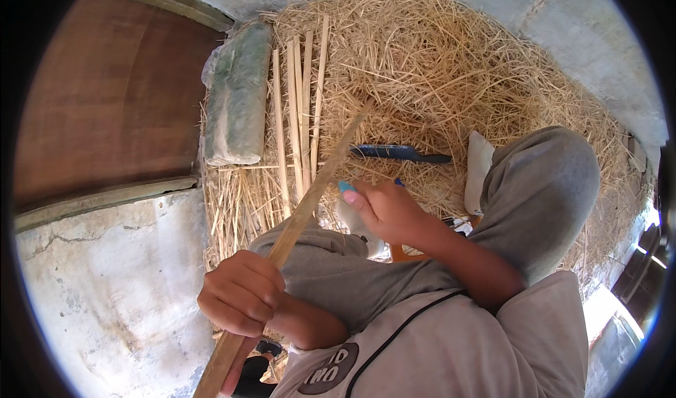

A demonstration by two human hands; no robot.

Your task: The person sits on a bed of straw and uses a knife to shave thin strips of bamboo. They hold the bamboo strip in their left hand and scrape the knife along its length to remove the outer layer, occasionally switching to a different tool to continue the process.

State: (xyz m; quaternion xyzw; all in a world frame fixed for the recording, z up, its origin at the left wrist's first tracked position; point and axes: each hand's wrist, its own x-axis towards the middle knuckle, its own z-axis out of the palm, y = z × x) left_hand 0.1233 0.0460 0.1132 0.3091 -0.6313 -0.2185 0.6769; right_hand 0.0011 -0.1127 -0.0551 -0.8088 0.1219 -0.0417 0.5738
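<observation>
My left hand [241, 292] is closed around a long, flat strip of wood or bamboo [310, 199]. The strip slants from the lower left up toward the straw, its far end resting on or just above it. My right hand [386, 208] is closed just right of the strip's middle. A small turquoise tip [345, 186] sticks out by its thumb, and a bit of blue shows behind the fist; the rest of what it holds is hidden. Beyond that hand, a dark blue, knife-shaped tool [394, 153] lies on the straw.
Loose straw [422, 53] covers the floor. Several pale thin strips [303, 109] lie at the left, beside a plastic-wrapped greenish bundle [239, 95]. A brown panel [116, 88] and a cracked wall [113, 285] stand on the left. My bent knee [546, 166] rises at the right.
</observation>
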